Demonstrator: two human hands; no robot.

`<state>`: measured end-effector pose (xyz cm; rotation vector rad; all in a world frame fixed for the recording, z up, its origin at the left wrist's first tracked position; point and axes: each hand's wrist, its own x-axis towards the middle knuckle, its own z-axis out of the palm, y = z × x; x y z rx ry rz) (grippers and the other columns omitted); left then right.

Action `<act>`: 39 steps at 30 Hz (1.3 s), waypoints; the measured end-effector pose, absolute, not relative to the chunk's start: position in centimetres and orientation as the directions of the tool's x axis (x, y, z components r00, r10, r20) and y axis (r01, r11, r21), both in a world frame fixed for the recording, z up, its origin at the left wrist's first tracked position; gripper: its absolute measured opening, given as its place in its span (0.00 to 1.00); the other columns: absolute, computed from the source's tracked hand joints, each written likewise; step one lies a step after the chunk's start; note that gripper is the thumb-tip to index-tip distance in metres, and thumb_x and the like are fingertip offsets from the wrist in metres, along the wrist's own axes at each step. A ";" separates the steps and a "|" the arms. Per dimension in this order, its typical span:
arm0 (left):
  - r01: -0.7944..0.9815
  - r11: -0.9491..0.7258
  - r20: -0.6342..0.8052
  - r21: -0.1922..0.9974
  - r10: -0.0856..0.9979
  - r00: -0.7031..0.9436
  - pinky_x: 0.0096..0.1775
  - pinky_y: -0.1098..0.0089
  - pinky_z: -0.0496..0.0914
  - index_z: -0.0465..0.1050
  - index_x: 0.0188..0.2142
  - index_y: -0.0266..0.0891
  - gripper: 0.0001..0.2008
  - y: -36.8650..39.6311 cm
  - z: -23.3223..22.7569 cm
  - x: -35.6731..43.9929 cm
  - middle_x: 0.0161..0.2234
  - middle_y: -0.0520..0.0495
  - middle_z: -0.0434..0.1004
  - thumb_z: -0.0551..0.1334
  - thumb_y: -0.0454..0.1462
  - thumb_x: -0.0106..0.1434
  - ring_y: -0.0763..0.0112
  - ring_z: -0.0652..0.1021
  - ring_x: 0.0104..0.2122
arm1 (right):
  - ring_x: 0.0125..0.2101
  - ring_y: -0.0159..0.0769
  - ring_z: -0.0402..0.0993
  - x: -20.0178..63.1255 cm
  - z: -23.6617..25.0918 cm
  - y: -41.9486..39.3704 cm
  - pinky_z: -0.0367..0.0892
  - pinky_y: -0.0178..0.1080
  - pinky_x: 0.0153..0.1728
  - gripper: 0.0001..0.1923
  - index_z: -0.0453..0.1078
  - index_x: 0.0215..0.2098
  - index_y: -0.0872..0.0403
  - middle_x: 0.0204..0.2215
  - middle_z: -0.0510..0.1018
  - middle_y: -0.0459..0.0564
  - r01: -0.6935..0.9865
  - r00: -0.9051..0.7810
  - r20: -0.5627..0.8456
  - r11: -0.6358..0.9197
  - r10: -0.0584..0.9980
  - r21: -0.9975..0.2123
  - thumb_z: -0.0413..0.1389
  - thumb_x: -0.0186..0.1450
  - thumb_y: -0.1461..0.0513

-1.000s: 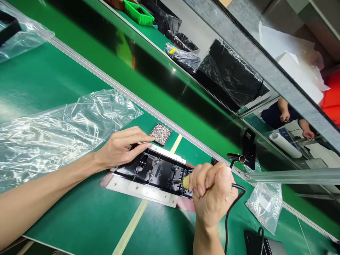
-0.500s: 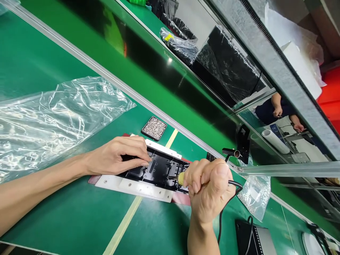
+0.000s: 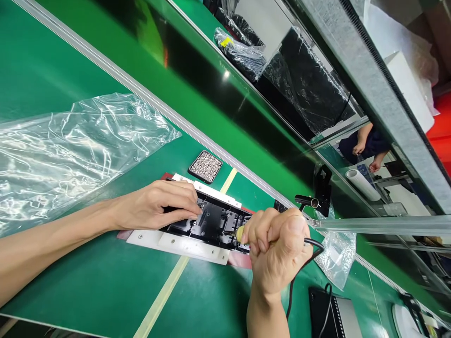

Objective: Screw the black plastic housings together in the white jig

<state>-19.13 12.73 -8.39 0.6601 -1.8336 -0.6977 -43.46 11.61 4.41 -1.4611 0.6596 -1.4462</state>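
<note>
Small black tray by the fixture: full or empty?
Full. The small black tray is covered edge to edge with tiny silvery parts, lying flat on the green mat.

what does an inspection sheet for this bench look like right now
surface: green mat with a pale tape line
job's things: black part in a white fixture; corded tool with its tip on the part
clutter: clear bag; tray of small bits; small bag
hands: left hand rests on the part; right hand fisted round the tool
cables: black cord
surroundings: another person's hands in the background
</note>
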 end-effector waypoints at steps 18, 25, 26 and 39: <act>-0.125 0.595 0.528 0.794 -0.776 -0.344 0.49 0.64 0.87 0.94 0.56 0.49 0.11 12.7 -9.2 -18.9 0.43 0.44 0.93 0.70 0.34 0.85 0.59 0.91 0.44 | 0.14 0.26 0.48 -43.5 3.8 11.1 0.60 0.27 0.16 0.30 0.56 0.28 0.50 0.16 0.54 0.35 0.265 0.175 0.453 -0.402 -0.874 -0.877 0.57 0.88 0.52; -0.134 0.586 0.519 0.799 -0.785 -0.337 0.49 0.64 0.87 0.94 0.57 0.50 0.12 12.8 -9.2 -19.0 0.44 0.45 0.93 0.70 0.34 0.85 0.60 0.91 0.45 | 0.15 0.26 0.48 -43.4 3.8 11.1 0.59 0.26 0.15 0.30 0.56 0.28 0.50 0.16 0.54 0.36 0.300 0.181 0.460 -0.397 -0.869 -0.868 0.57 0.88 0.53; -0.132 0.590 0.525 0.796 -0.783 -0.335 0.49 0.65 0.87 0.93 0.57 0.50 0.12 12.8 -9.2 -19.0 0.44 0.45 0.93 0.70 0.34 0.85 0.60 0.91 0.45 | 0.15 0.26 0.48 -43.4 3.8 11.1 0.59 0.26 0.16 0.30 0.56 0.28 0.50 0.16 0.54 0.36 0.299 0.177 0.450 -0.388 -0.875 -0.872 0.57 0.88 0.53; -0.132 0.603 0.539 0.786 -0.775 -0.332 0.49 0.64 0.86 0.93 0.56 0.49 0.10 12.8 -9.1 -19.1 0.43 0.45 0.93 0.70 0.35 0.86 0.60 0.90 0.44 | 0.15 0.25 0.48 -43.3 3.7 11.2 0.59 0.25 0.16 0.31 0.56 0.27 0.51 0.16 0.54 0.36 0.302 0.148 0.437 -0.380 -0.887 -0.874 0.58 0.87 0.53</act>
